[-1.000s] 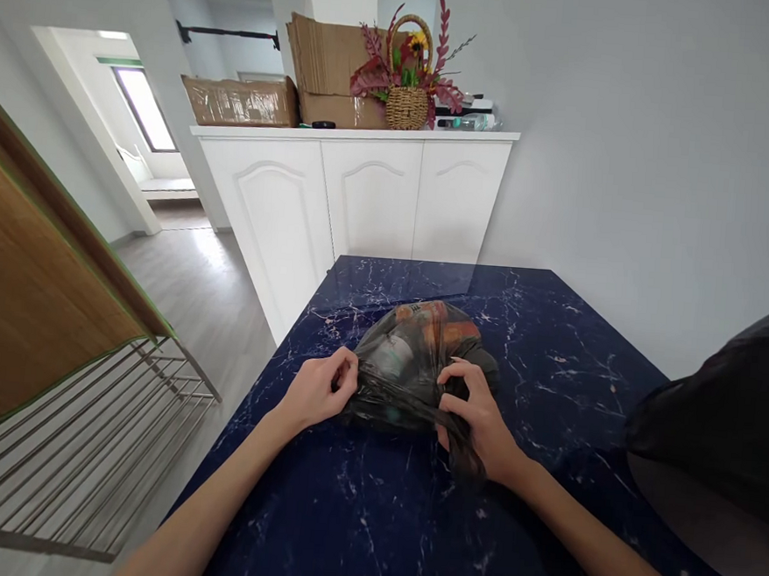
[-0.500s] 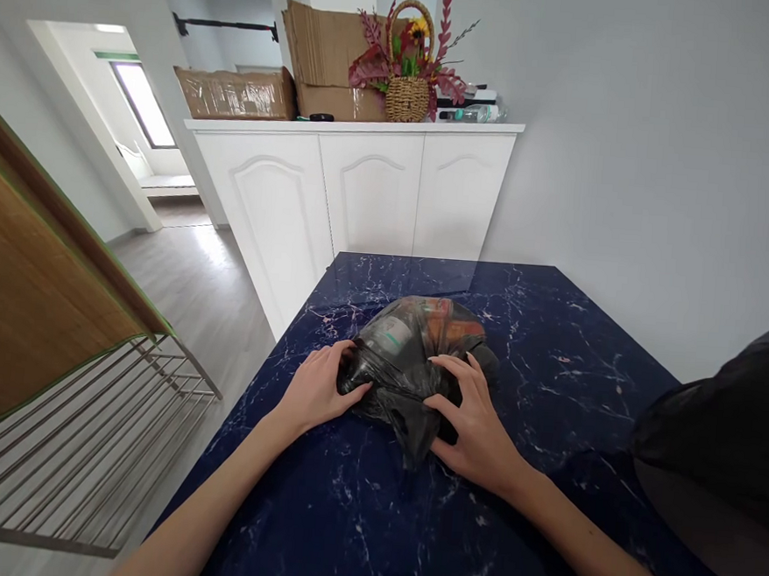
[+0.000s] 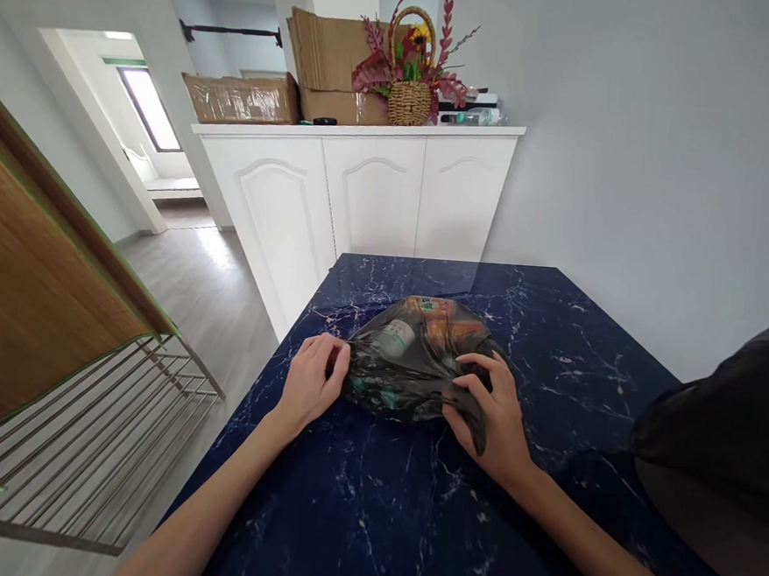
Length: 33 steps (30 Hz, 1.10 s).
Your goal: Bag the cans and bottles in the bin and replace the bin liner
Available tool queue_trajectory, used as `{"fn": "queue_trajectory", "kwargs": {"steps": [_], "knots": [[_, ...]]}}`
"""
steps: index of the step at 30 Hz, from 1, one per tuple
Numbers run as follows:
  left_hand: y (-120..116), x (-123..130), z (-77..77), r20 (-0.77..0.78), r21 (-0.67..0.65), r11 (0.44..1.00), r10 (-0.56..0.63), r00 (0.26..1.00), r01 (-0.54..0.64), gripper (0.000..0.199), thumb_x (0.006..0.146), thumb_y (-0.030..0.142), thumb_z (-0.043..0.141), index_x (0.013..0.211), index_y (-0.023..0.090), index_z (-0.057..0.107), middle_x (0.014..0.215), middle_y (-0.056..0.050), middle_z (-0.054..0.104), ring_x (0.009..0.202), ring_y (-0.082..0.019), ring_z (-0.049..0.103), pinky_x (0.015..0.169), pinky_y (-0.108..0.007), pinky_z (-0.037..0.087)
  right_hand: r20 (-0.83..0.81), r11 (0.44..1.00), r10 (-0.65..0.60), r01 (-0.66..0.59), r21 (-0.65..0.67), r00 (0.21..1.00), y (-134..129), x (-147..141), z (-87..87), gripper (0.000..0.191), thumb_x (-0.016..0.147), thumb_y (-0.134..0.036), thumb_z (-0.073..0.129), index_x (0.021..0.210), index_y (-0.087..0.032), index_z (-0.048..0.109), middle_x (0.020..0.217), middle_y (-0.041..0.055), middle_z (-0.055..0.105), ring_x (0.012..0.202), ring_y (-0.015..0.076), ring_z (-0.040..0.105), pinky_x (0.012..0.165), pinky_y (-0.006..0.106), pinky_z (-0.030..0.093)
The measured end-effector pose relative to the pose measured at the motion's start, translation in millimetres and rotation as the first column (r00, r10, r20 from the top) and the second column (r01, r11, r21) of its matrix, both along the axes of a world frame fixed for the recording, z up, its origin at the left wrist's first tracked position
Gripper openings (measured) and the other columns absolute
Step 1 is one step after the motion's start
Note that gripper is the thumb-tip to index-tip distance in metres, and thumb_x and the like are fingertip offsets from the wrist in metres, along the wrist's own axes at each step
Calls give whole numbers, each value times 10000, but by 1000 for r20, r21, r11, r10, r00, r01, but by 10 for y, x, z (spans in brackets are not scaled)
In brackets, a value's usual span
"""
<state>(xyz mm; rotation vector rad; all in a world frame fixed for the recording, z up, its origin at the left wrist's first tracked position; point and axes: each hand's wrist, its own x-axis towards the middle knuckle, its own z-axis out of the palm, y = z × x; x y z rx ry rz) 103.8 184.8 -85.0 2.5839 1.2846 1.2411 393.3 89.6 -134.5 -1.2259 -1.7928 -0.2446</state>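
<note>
On the blue marbled table (image 3: pixel 357 497) lies a thin black plastic bag (image 3: pixel 411 369), see-through enough to show orange-labelled packs (image 3: pixel 453 330) and a whitish item (image 3: pixel 396 337) inside. At its left edge my left hand (image 3: pixel 312 378) is closed, pinching a bit of the plastic between thumb and fingers. My right hand (image 3: pixel 491 409) curls over the bag's right front side and grips the film. A loose flap of the bag hangs by that hand's palm. What the bag's lower part contains is hard to make out.
At the right edge sits another black bag-like bulk (image 3: pixel 723 426). Behind the table stands a white cabinet (image 3: pixel 378 191) bearing cardboard boxes (image 3: pixel 243 101), a flower basket (image 3: pixel 409 103) and a plastic bottle (image 3: pixel 481 117). To the left is a metal rack (image 3: pixel 103 444) beside a wooden panel (image 3: pixel 42 282).
My left hand has moved slightly left and closed into a pinch, stretching the bag's left side. My right hand has shifted right. The bag lies more spread, its contents showing more clearly.
</note>
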Motion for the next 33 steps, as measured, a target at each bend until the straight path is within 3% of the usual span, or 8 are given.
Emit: {"fn": "queue_trajectory", "kwargs": {"steps": [3,7,13,18,25,29,31,33], "knots": [[21,-43,8,-26,8,998,-56,998,56,454,1115,298,333,694,245,493,664,6,629,675,-187,607,857,-369,501,-29,998,10,-12,-62,1000,14,2,-45,179,949,-261,690,1059,-272,549,1341,144,544,1283,382,563,1183,794,368],[4,-123,-49,-93,-17,995,-102,990,101,540,1101,359,438,577,235,405,524,29,491,486,-142,470,568,-310,386,-38,997,33,-36,-69,999,12,-4,-48,219,929,-265,699,1083,-273,542,1345,147,541,1312,392,545,1213,779,333],[-79,-206,-110,-156,-43,997,-72,985,66,293,1029,490,612,878,239,614,858,15,710,516,-112,546,544,-277,396,-67,996,54,-59,-66,996,-6,-4,-8,232,912,-241,681,1093,-287,543,1343,138,541,1296,390,553,1201,775,346],[-103,-154,-135,-281,-102,994,-2,960,-28,450,955,665,664,1146,259,645,1065,-21,782,655,-180,684,649,-328,496,-49,995,64,-68,-79,997,11,-17,-44,227,935,-231,678,1092,-290,524,1333,135,531,1304,388,548,1217,793,312],[-189,-73,-126,-320,-107,994,-7,947,-29,568,877,640,721,1253,238,582,1162,-80,721,875,-274,730,796,-416,549,-12,995,51,-52,-81,999,32,-20,-100,231,958,-210,652,1124,-283,509,1367,144,512,1336,395,523,1220,797,306],[-286,-109,-89,-275,-83,996,4,961,-28,394,857,493,716,1122,233,584,1033,-66,695,750,-237,669,728,-399,530,-24,996,49,-50,-68,999,33,-16,-99,210,956,-213,649,1109,-279,522,1344,140,523,1318,382,533,1218,775,324],[-322,-142,-61,-278,-67,998,-7,961,-12,194,921,424,636,992,244,613,1001,-65,707,822,-251,676,814,-423,530,-28,997,48,-50,-59,998,36,-17,-90,209,953,-219,652,1107,-283,526,1328,134,530,1296,374,546,1215,769,332],[-345,-181,-34,-285,-62,998,-24,958,7,178,991,360,538,901,252,646,1000,-66,747,930,-270,692,923,-461,511,-28,998,52,-53,-45,998,40,-20,-78,205,952,-223,655,1099,-284,526,1297,126,543,1254,358,570,1221,762,329]]}}
